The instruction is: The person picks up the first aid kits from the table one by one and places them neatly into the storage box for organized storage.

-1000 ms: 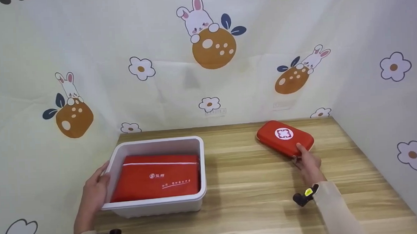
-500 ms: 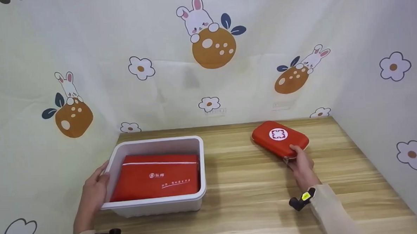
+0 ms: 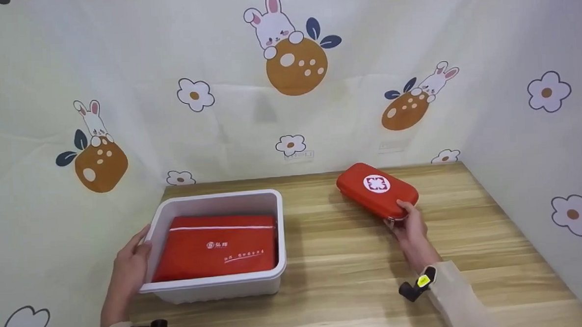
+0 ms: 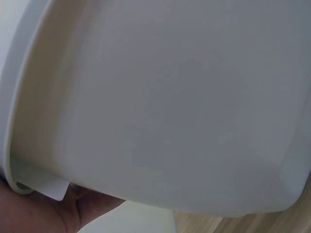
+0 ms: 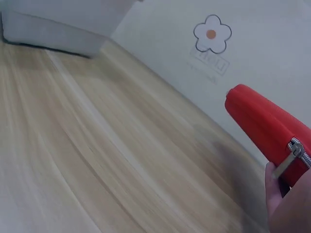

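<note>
A red zippered hard case with a white round emblem is held at its near right corner by my right hand, thumb on top and fingers underneath. In the right wrist view, the case's zipper pull shows, and the case hangs above the table. On the left stands a white plastic bin, its left rim gripped by my left hand. Inside the bin lies a flat red pouch with a white stripe and white lettering. The left wrist view is mostly filled by the bin's outer wall, which hides some fingers.
A wood-grain table lies under everything. Pale curtain with rabbit and flower prints rises at the back and both sides. The bin and the case stand apart, with bare tabletop between them.
My right hand has moved left with the red case, lifting it slightly off the table. The left hand and the bin have stayed in place.
</note>
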The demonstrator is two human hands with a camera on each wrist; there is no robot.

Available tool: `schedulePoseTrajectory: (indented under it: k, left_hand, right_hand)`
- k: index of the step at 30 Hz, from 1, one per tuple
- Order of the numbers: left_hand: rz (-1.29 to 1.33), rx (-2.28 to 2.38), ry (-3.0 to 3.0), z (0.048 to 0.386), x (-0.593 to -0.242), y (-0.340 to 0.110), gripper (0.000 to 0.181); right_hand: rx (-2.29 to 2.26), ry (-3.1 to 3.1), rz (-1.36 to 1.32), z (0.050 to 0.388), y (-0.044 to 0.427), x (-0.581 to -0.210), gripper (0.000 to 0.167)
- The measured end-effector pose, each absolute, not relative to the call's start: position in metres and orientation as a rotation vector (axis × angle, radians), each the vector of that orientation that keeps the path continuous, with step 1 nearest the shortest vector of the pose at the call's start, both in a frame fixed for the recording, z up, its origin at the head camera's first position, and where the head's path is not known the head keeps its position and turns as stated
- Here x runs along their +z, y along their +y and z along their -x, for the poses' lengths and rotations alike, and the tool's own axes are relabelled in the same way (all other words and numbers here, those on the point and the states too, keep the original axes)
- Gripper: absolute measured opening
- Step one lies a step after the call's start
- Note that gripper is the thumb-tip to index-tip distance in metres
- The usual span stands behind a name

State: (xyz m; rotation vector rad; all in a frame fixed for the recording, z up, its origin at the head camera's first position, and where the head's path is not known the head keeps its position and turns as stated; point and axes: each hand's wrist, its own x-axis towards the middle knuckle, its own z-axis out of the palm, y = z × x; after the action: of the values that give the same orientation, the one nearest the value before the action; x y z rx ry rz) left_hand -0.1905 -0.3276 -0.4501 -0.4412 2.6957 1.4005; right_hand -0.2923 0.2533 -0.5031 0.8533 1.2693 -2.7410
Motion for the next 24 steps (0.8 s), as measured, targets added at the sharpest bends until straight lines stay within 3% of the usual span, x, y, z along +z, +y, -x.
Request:
schedulePoseTrajectory:
  k: [5, 11, 24]
  left_hand:
    - [0.453, 1.404, 2.685, 0.190, -0.449, -0.327, 0.061]
    - [0.455, 1.396, 2.680, 0.190, -0.448, -0.328, 0.059]
    - [0.468, 1.383, 2.668, 0.192, -0.445, -0.328, 0.058]
  right_hand:
    - [-2.731, 1.198, -0.770, 0.289, 0.241, -0.494, 0.041]
    - [-2.735, 1.226, -0.662, 0.287, 0.225, -0.487, 0.028]
    - [-2.681, 1.318, -0.509, 0.276, 0.199, -0.469, 0.023]
